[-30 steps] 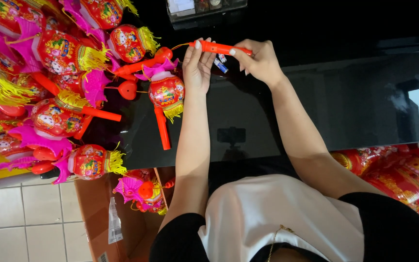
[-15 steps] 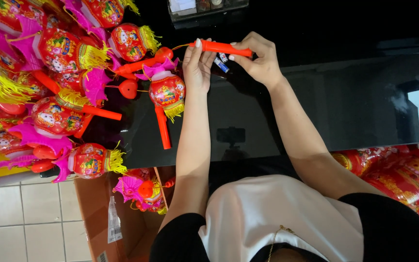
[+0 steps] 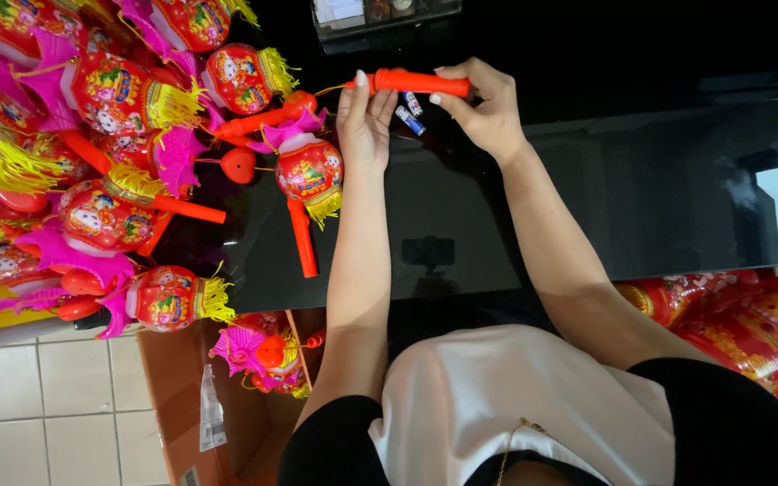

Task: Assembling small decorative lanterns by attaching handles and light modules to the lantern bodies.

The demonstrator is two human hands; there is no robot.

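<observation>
Both my hands hold a red plastic stick handle (image 3: 411, 83) above a glossy black table (image 3: 587, 207). My left hand (image 3: 366, 126) has its fingertips on the handle's left end. My right hand (image 3: 483, 106) grips the right end. Two small batteries (image 3: 410, 112) lie on the table just under the handle, between my hands. A thin string runs from the handle's left end toward a red paper lantern (image 3: 310, 171) with a yellow tassel and pink fringe, which lies beside my left hand. Below that lantern lies another red handle (image 3: 302, 238).
A pile of red lanterns (image 3: 92, 135) with yellow tassels and pink frills covers the table's left side. A cardboard box (image 3: 182, 396) with more lanterns stands on the tiled floor at the lower left. A clear container (image 3: 380, 18) is at the far edge. Red decorations (image 3: 749, 315) lie lower right.
Both hands and the red handle have shifted slightly farther away across the table. The lanterns have not moved.
</observation>
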